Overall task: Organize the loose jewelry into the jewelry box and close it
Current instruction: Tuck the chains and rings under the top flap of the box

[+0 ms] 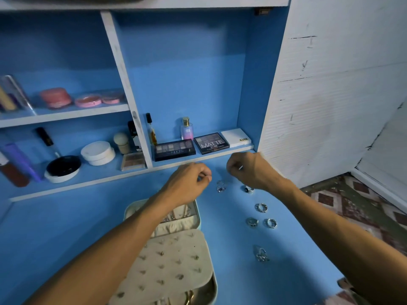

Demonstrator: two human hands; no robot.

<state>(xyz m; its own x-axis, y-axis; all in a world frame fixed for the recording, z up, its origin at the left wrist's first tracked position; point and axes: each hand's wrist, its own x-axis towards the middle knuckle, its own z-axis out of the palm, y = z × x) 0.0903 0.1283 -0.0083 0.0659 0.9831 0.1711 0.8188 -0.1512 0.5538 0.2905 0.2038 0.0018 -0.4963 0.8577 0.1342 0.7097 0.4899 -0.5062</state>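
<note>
The right hand (246, 170) pinches a thin pale sliver (240, 167) between curled fingers. The left hand (189, 179) is curled too, thumb to forefinger, and what it holds, if anything, is too small to tell. Both hover near the far edge of the blue bench (66, 227). The open mint-green jewelry box (199, 219) with cream lining sits at the near edge, with chains in its far half and small studs on its padded panel (171, 260). Silver rings (261, 207) lie scattered on bare blue surface toward the right edge.
</note>
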